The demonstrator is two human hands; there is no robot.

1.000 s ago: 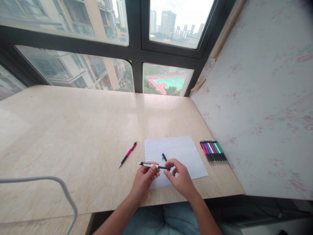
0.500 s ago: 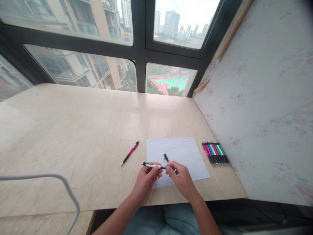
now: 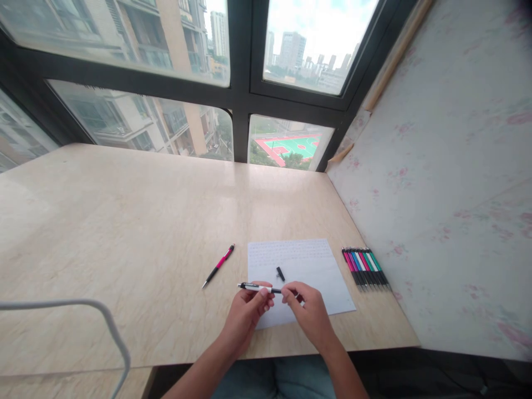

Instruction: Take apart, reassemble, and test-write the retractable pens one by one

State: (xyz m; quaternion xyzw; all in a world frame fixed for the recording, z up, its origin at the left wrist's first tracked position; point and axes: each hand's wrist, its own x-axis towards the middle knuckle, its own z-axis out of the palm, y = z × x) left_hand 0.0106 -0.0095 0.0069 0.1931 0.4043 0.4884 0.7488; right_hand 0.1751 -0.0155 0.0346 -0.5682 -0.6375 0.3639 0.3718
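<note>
Pen (image 3: 254, 287) pinched by left hand (image 3: 248, 311) and right hand (image 3: 311, 311), apparently over paper's (image 3: 320, 269) near edge, desk (image 3: 124, 221) roomy leftward.

A pale marble-look desk (image 3: 124, 221) meets dark-framed windows (image 3: 241, 94) (daylight, city towers outside) beside floral wallpaper (image 3: 449, 194)

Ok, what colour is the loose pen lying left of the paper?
The pen is pink and black; head view.
</note>
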